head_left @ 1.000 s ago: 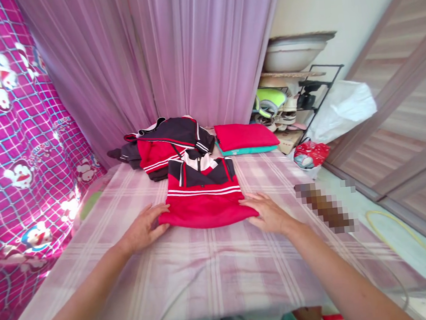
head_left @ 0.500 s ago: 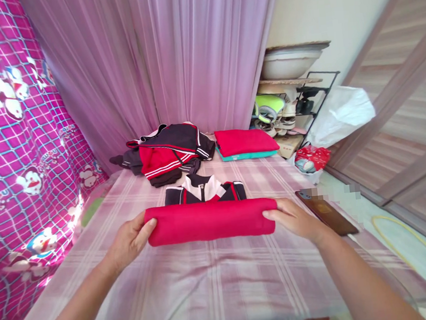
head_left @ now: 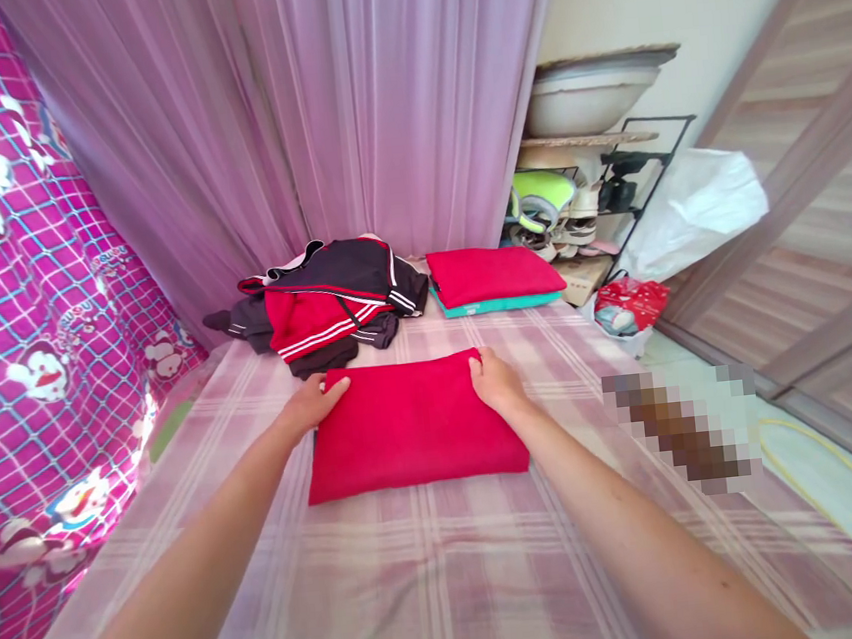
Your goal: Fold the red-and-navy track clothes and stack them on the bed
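A folded red jacket (head_left: 413,426) lies flat on the plaid cloth in front of me, its plain red side up. My left hand (head_left: 315,400) pinches its far left corner, thumb on top of the cloth. At the far right corner my right hand (head_left: 493,381) grips the edge, fingers partly out of sight. The jacket's collar and dark upper part are hidden under the red layer. Just beyond my left hand sits a loose heap of dark and red striped clothes (head_left: 340,293).
Behind, to the right, a red folded garment (head_left: 493,275) rests on a teal one (head_left: 507,304). A shoe rack (head_left: 651,152) and a white plastic bag (head_left: 716,201) stand beyond the plaid-covered surface (head_left: 422,591). Purple curtains (head_left: 390,102) hang at the back.
The red part, raised and folded over in my hands before, now lies flat over the jacket's collar. Both hands have moved forward and closer together, to its far corners.
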